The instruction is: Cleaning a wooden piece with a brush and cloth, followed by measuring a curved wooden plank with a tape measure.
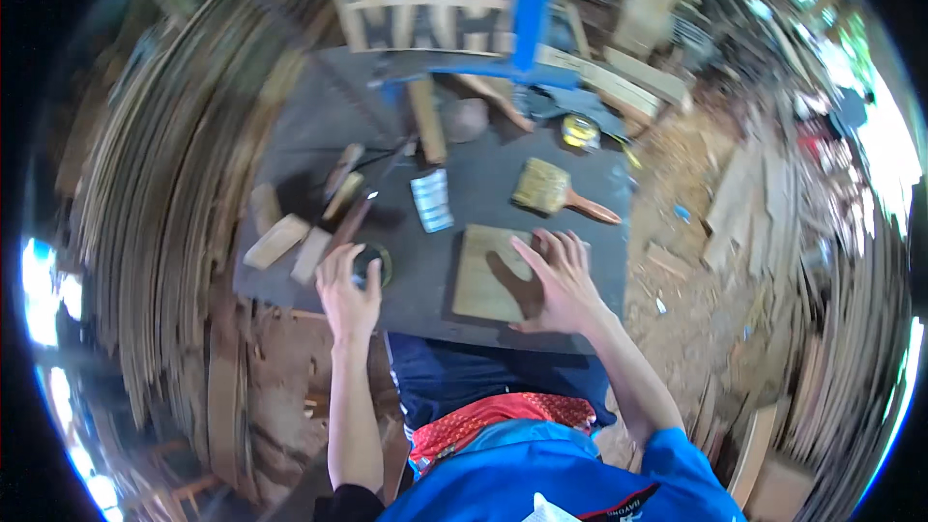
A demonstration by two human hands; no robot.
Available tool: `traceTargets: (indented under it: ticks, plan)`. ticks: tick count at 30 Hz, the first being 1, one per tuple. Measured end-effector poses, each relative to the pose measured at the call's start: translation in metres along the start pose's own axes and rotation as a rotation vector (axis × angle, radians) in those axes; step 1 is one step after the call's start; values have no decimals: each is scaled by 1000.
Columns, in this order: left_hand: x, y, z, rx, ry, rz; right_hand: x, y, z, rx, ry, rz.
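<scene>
In the upper middle of the frame, a blue metal post (534,14) stands by the table's far side, near a wooden bar (426,121). A yellow tape measure (580,132) and a wide wooden-handled brush (556,193) lie right of centre; a blue-and-white packet (431,201) lies centrally. Wood blocks (276,241) crowd the left side, near the left hand (350,295).

That hand curves beside a small dark round thing (371,259); whether it grips it, I cannot tell. The square wooden board (481,277) lies lower centre, the right hand (565,280) over its right side, thumb and fingers spread; contact is unclear.

Dark tabletop (421,275) runs between the round thing and board. The table's near edge passes just below the board, its right edge beyond the brush handle.
</scene>
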State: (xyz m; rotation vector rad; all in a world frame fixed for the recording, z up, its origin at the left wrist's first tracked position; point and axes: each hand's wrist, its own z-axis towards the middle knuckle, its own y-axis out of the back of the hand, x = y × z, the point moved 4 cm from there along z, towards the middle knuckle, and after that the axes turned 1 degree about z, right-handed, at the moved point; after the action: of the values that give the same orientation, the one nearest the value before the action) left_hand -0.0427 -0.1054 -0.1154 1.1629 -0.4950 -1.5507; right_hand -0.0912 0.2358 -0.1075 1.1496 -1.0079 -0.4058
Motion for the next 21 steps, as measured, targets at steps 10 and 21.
traceTargets:
  ticks: [10, 21]
  plan:
    - [-62, -17, 28, 248, -93, -314, -12, -7, 15, -68, -17, -66]
    - [-134, -35, -33, 432, -10, -487, -8, -10, 21, -82, -14, -92]
